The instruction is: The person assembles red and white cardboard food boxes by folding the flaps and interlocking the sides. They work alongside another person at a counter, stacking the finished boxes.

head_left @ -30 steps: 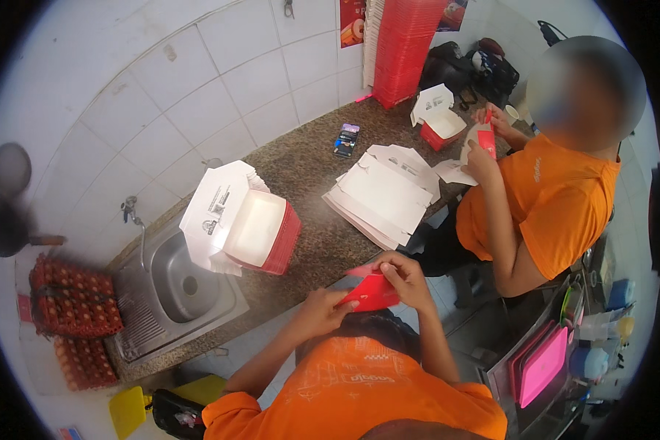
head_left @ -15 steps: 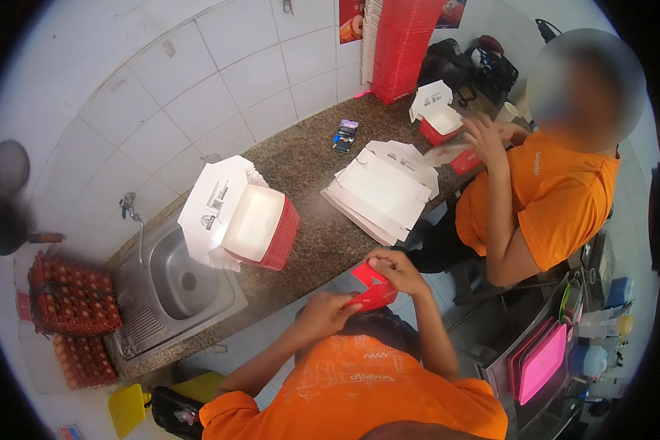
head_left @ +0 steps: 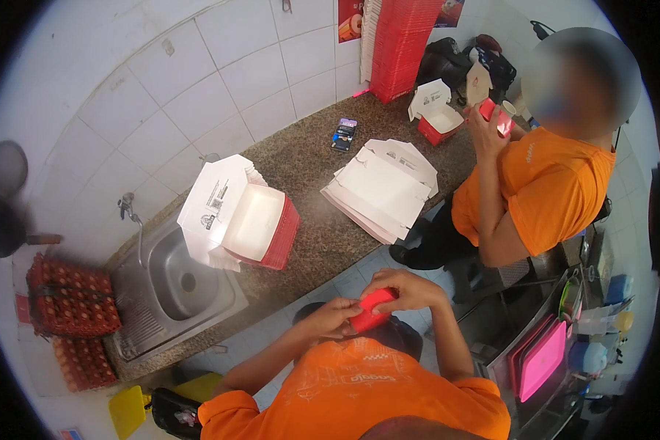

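Note:
Close in front of my chest, a small red cardboard takeaway box is held between my two hands. My left hand grips its left end with thumb and fingers. At its right end my right hand is closed over the upper edge. Beyond them on the granite counter lie flat white box blanks in a loose pile. To their left, a nested stack of folded boxes shows red sides, white insides and raised lids.
A co-worker at the right holds another red box. One open box, a phone and a tall red carton stack are on the counter. Left are a steel sink and stacked egg trays.
The red box in my hands has turned and its open gap is out of sight; my right hand has shifted over it. The co-worker's hands have lifted their box higher.

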Action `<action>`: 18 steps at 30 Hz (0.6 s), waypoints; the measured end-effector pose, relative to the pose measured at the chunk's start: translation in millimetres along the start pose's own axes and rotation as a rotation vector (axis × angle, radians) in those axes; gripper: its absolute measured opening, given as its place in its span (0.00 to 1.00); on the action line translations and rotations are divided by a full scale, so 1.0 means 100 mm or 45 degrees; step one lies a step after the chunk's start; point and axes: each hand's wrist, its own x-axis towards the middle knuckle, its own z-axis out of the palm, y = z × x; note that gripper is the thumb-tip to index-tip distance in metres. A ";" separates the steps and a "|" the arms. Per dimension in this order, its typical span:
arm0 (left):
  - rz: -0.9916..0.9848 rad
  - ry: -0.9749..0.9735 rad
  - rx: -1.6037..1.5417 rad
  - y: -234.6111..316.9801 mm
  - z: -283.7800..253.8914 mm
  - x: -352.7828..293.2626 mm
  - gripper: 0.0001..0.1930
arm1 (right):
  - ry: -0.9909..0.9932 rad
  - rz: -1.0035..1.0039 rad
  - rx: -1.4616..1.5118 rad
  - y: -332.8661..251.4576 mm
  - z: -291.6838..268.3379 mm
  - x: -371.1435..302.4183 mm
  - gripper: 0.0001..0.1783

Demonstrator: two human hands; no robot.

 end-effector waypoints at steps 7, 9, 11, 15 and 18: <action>0.223 0.212 0.158 0.19 0.20 -0.06 0.15 | 0.498 0.237 -0.131 -0.11 0.14 0.03 0.12; 0.316 0.276 0.317 0.25 0.21 -0.09 0.15 | 0.496 0.160 -0.060 -0.09 0.16 0.04 0.11; 0.384 0.341 0.532 0.28 0.20 -0.12 0.16 | 0.450 0.083 0.034 0.01 0.19 0.06 0.10; 0.390 0.189 0.637 0.25 0.10 -0.01 0.14 | 0.701 -0.080 -0.208 -0.04 0.33 0.19 0.09; 0.614 0.163 0.480 0.24 0.05 0.14 0.13 | 1.037 -0.263 -0.456 -0.04 0.44 0.28 0.09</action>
